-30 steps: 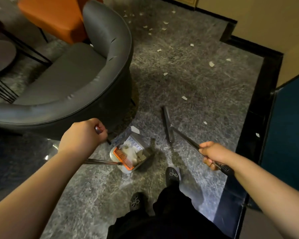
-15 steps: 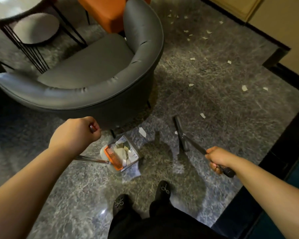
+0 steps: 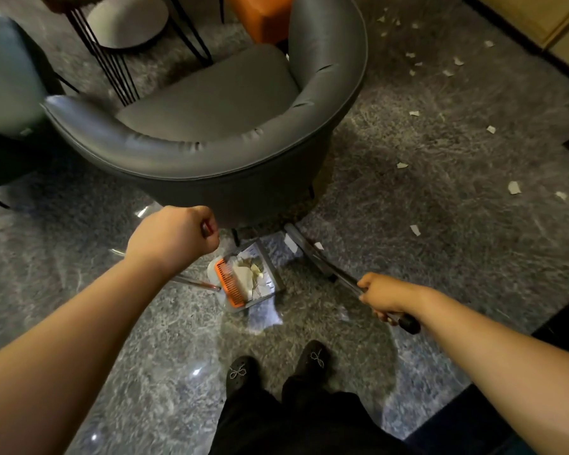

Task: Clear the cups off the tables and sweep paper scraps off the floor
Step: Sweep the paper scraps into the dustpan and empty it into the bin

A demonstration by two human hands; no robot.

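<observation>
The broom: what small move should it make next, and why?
Probably a short pull of the broom toward the dustpan. Its head lies by the chair base beside two scraps, and the pan's mouth is open just left of them. Right hand grips the handle.

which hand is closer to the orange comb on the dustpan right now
Left. The left hand grips the dustpan handle just up-left of the orange comb; the right hand holds the broom handle farther off to its right.

Lounge or café seating area: grey tub armchair [image 3: 217, 126], orange seat [image 3: 263, 14] and round wire-legged side table [image 3: 128, 24] grouped on polished grey marble-pattern floor [image 3: 440, 178] with black border.
</observation>
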